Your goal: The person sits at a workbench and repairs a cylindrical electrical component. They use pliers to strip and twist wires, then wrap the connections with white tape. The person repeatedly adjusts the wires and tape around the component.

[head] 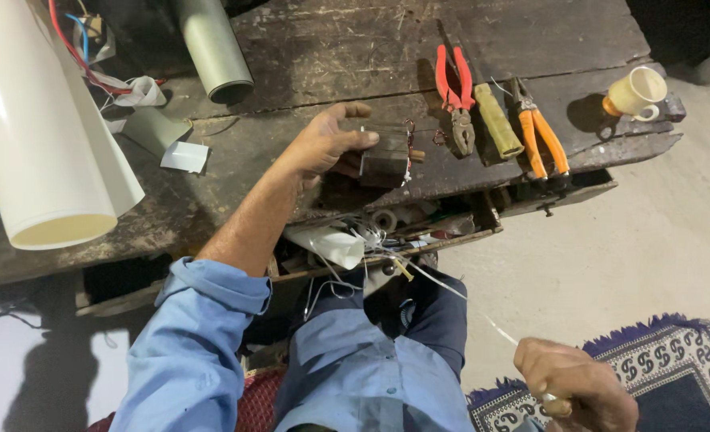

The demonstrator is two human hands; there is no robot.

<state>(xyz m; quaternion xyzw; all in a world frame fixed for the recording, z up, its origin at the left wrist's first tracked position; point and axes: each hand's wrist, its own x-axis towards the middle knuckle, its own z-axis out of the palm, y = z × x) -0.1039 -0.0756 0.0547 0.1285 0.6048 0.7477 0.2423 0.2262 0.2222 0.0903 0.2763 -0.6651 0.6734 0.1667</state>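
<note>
On worn wooden bench (331, 48), concrete floor (651, 240)

We are seeing a rough, cracked, matt wooden workbench (331, 48). The pliers (455, 96) are showing dull grey metal jaws and glossy red plastic grips; the cutters (541, 136) are wearing smooth orange ones. The big tube (43, 128) is looking like smooth cream plastic. The cup (637, 93) is shining, glazed. Our sleeve (191, 344) is looking like soft blue cloth.

The pliers (455, 96) lie on the table (323, 48), right of the metal block (385, 160) (cup (637, 93) farthest right).
</note>
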